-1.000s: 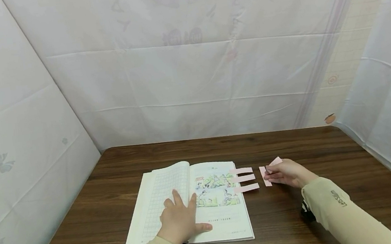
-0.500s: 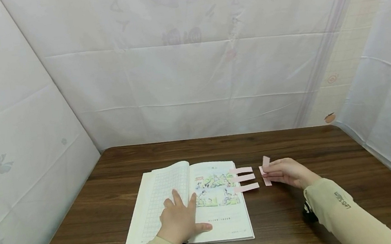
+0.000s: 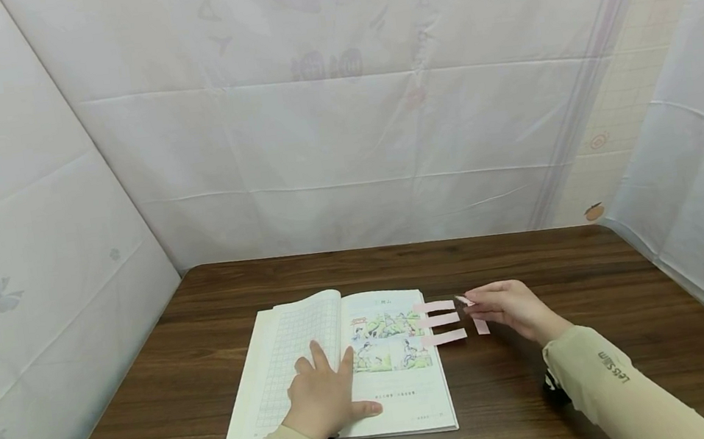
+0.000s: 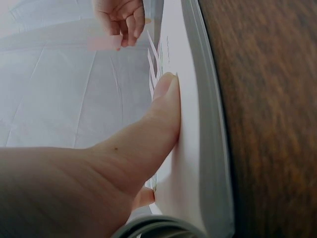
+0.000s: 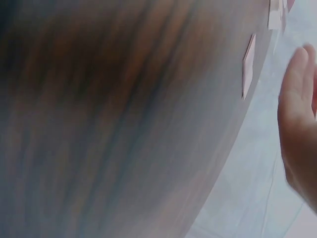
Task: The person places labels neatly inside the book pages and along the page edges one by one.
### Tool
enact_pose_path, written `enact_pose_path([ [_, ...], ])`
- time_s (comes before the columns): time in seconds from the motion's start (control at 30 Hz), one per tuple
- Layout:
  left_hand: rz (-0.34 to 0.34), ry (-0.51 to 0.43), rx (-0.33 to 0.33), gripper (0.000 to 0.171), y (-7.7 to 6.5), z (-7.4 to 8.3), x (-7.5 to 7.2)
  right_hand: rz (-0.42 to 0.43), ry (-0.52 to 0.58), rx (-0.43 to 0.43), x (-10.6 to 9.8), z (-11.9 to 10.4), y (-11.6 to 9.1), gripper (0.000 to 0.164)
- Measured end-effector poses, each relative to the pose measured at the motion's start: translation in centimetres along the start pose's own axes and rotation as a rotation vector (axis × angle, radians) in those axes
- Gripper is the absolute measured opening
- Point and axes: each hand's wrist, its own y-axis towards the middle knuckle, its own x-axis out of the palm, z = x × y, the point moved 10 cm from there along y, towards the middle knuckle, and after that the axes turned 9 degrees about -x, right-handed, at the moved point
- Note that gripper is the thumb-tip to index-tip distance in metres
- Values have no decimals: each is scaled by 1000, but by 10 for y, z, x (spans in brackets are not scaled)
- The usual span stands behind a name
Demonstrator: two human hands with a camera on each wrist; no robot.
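Observation:
My left hand (image 3: pixel 323 395) lies with spread fingers on an open book (image 3: pixel 407 412), over its fold. In the left wrist view its thumb (image 4: pixel 161 109) rests along the page. Just right of the book, my right hand (image 3: pixel 512 307) pinches a pink paper strip (image 4: pixel 105 43) between thumb and fingertips, raised above the table. Beneath those fingers another pink strip (image 3: pixel 483 327) lies on the table, partly hidden by the hand; the right wrist view shows it as a thin pink slip (image 5: pixel 248 67). Three pink strips, the top one (image 3: pixel 438 306) included, stick out from the right page's edge.
The dark wooden table (image 3: pixel 152 424) carries the book and strips. A white patterned cloth (image 3: pixel 341 139) hangs along the back and both sides. The left page (image 3: pixel 293 331) is grid-ruled and curls up near the fold; the right one bears coloured pictures (image 3: pixel 390 344).
The pinched pink strip has turned in my right fingers, from pointing up and right to pointing left toward the book. That hand has shifted slightly left; my left hand stays still.

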Motion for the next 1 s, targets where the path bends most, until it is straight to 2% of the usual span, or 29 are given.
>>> enact_pose_path([
  [0.1, -4, 2, 0, 99, 0, 0, 0, 65, 42, 3, -2, 0, 0, 38],
  [0.27, -9, 16, -1, 99, 0, 0, 0, 105, 59, 3, -1, 0, 0, 34],
  [0.67, 0, 21, 2, 99, 0, -1, 0, 136, 24, 35, 18, -3, -2, 34],
  [1.0, -3, 22, 0, 100, 0, 0, 0, 136, -27, 54, 35, -4, -2, 42],
])
